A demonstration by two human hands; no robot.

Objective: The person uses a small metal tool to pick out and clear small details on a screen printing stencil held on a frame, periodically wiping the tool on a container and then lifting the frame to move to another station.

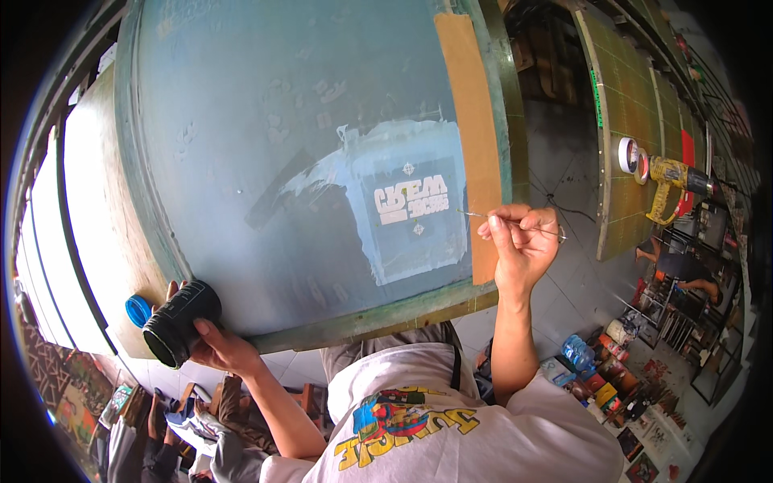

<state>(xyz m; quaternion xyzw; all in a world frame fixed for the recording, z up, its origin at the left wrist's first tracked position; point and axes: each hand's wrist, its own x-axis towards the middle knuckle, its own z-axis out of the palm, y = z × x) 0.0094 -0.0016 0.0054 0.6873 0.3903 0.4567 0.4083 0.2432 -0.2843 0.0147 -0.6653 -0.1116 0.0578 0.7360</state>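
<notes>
Left hand (219, 344): wrapped around a tilted black cylindrical jar (183, 320), at the near-left corner of a blue-green, framed mesh screen (266, 113). Right hand (519, 237): fingertips pinched on a thin, brush-like tool (477, 214), tip over the screen; contact I cannot tell.

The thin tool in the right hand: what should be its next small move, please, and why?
Probably ease the thin tool slightly leftward with the right hand, toward the pale lettering: its tip points that way, just left of the brown strip. The left hand is busy holding the black jar.
</notes>
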